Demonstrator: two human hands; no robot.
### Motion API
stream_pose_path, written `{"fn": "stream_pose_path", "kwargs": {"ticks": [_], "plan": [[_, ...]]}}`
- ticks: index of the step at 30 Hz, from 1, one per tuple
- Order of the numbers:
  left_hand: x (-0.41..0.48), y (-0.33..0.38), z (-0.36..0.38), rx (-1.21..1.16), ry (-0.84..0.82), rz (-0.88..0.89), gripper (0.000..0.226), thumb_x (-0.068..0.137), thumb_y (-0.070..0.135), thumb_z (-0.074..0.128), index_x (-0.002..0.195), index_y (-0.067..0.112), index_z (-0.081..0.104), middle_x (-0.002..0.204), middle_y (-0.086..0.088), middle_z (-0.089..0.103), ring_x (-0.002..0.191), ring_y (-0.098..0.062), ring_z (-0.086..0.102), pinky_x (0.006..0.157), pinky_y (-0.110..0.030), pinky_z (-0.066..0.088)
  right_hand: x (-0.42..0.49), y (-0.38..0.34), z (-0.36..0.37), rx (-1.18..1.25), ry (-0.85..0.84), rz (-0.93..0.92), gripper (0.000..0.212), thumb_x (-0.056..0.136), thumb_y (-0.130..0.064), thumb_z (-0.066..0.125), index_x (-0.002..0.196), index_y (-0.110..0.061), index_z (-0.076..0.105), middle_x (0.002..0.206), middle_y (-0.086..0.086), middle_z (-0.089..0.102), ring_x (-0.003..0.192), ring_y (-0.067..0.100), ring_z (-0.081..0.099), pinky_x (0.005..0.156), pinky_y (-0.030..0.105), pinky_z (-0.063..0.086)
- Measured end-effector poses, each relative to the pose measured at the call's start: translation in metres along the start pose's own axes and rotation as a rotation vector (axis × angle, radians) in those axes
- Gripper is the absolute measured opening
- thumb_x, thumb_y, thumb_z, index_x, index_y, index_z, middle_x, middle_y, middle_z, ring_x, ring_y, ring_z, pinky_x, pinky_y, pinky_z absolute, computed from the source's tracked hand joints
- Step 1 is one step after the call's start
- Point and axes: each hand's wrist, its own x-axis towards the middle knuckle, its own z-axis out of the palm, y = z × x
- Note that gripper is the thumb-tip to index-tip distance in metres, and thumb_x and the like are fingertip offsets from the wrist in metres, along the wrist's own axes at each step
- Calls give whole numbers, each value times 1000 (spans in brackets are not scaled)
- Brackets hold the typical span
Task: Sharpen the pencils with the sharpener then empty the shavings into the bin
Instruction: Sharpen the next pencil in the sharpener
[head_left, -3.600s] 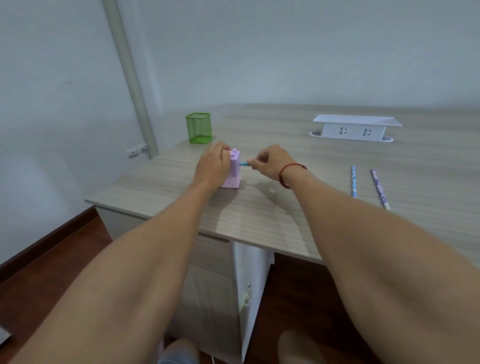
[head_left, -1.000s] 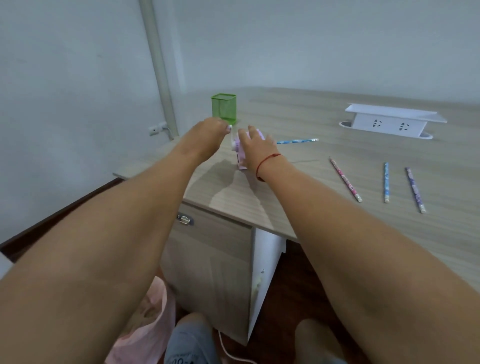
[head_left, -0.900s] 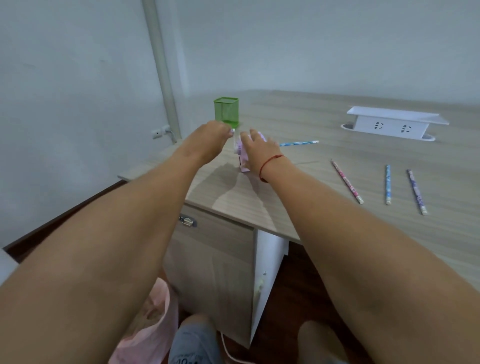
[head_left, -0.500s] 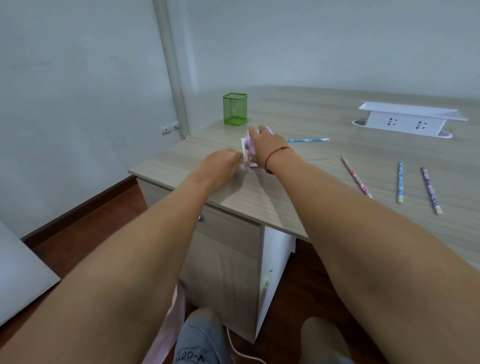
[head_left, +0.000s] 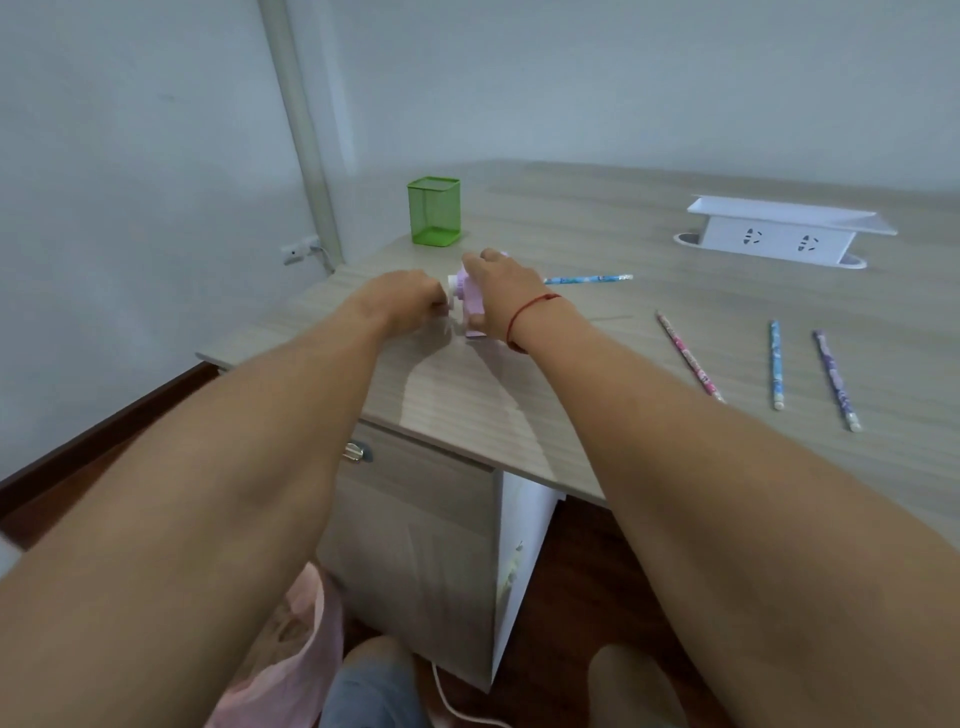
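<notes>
A small pink sharpener stands near the desk's left corner. My right hand grips its top and back side, with a red string round the wrist. My left hand has its fingers curled at the sharpener's left face, on a small part I cannot make out. One blue pencil lies just behind my right hand. Three more pencils lie to the right: a pink one, a blue one and a purple one. A pink bag-lined bin sits on the floor under my left arm.
A green mesh pen cup stands behind the sharpener. A white socket box sits at the desk's back right. Below the wooden desk is a drawer cabinet. A white pipe runs up the left wall.
The blue pencil has left the sharpener and now lies on the desk behind it. My right hand moved onto the sharpener's top. My left hand dropped from its top to its left face.
</notes>
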Motion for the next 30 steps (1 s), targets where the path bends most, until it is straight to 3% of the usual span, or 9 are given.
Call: {"fn": "stream_pose_path", "kwargs": {"ticks": [10,18,22,27,30], "plan": [[7,4,-1,90,85,-48,27,96,20,47,111,6,65,111,-24,63,101,-39,60,78,-39,44,3,-3,-1,4,-61,49,52,84,-16,62,132,-15,42,135,11,42,121,37,50,101,56,41],[12,-4,-29,46,316,11,29,99,20,40,94,1,62,96,-27,64,88,-44,60,69,-43,44,8,-8,-3,-20,-62,107,42,92,-20,53,133,-17,43,140,12,40,133,35,40,106,57,35],[-13,8,-22,-22,425,33,25,97,15,41,94,0,60,93,-27,64,87,-44,60,69,-46,46,7,-8,-10,2,-59,88,41,89,-21,60,128,-15,48,136,15,44,129,34,45,105,52,39],[-39,20,-15,-84,401,23,22,96,12,43,101,7,63,100,-23,66,93,-41,62,73,-44,47,7,-12,-12,4,-82,89,47,86,-22,64,129,-15,47,136,14,44,129,36,45,104,50,41],[-43,24,-6,-64,313,-15,23,97,15,42,100,2,61,96,-25,63,88,-42,61,71,-44,47,8,-14,-11,-26,-91,98,48,85,-22,63,129,-16,45,136,13,44,129,36,45,103,51,42]]}}
